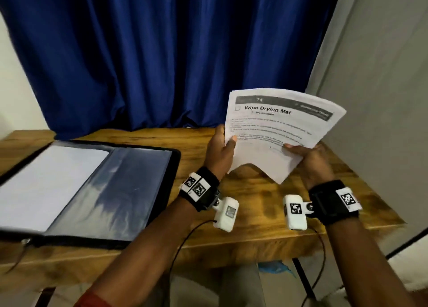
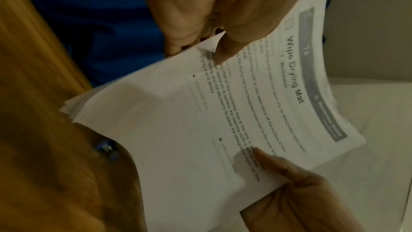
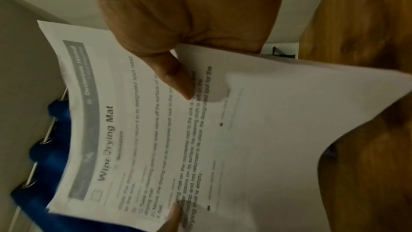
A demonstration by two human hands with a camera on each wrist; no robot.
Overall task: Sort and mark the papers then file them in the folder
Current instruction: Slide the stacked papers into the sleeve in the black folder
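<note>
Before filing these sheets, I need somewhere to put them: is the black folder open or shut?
Open: the black zip folder lies spread flat on the wooden table, clear sleeves showing.

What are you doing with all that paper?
A person holds a stack of papers up over the table with both hands. The left hand pinches its left edge, and the right hand pinches the bottom edge. The top sheet reads "Wipe Drying Mat". A folder lies open on the table to the left, with a white sheet showing inside. The held papers are not filed yet.
</note>
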